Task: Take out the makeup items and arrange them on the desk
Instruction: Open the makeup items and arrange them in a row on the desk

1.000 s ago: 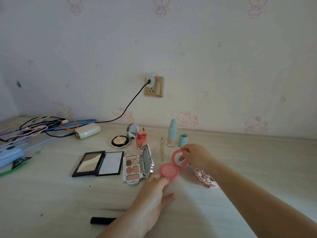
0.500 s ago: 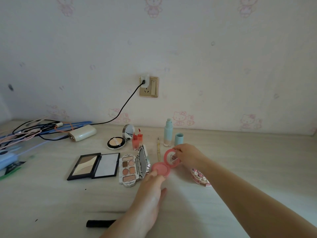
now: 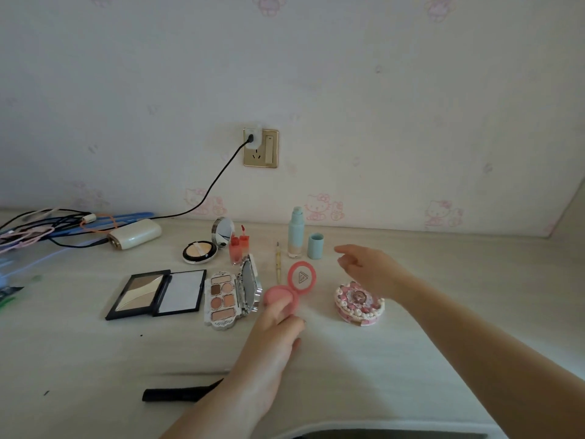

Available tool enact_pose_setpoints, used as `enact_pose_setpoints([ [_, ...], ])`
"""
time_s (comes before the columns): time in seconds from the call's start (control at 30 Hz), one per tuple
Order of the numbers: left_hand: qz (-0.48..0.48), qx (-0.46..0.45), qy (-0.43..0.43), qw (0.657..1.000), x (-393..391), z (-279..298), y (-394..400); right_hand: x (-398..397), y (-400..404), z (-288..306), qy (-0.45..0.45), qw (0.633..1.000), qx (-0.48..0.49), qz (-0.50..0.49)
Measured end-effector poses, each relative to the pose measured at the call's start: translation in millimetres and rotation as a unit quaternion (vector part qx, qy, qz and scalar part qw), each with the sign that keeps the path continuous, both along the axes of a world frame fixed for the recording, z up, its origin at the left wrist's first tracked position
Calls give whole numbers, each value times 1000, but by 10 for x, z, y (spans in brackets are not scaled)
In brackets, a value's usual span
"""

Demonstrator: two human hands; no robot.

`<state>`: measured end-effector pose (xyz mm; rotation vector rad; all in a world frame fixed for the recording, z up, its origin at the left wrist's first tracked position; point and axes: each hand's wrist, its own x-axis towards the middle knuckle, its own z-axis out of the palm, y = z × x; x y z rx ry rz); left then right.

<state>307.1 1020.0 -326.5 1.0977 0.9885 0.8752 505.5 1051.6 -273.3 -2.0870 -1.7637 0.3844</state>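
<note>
An open pink blush compact lies on the desk, its lid tilted up. My left hand rests at its near edge, fingertips touching the pink pan. My right hand hovers open to the right of the lid, above a closed pink decorated compact. To the left lie an open eyeshadow palette with a mirror and an open black contour palette. Behind stand a round powder compact, a red lip tint, a thin yellow pencil, a mint bottle and its cap.
A black tube lies near the desk's front edge, left of my left arm. At the back left sit a white power bank and a tangle of cables. A black cord runs to the wall socket.
My right hand has let go of the blush compact's lid and moved off to the right with fingers spread. The compact now stands open on the desk, and my left hand still touches it.
</note>
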Motion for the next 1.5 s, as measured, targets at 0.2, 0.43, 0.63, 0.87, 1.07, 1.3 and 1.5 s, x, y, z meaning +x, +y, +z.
enact_pose_setpoints([
  [0.2, -81, -15, 10, 997, 417, 81, -33, 373, -253, -119, -13, 996, -68, -48],
  [0.43, -107, 56, 68, 990, 722, 35, 150, 381, -452, -415, 18, 996, -81, -30],
  [0.63, -90, 65, 65, 992, 798, 5, 176, 242, -418, -631, -11, 997, -6, -74],
  [0.87, -42, -52, -115, 991, 771, 148, 177, 321, -470, -610, 179, 981, 65, -39],
  [1.07, -126, -126, -153, 972, 689, 207, 229, 331, -643, -477, 210, 967, 131, 67],
  [1.3, -224, -139, -206, 942, 598, 299, 200, 186, -747, -289, 133, 977, 121, 115],
  [1.5, -123, -9, -200, 972, 633, 289, 133, 33, -731, -147, 298, 941, 127, 96],
])
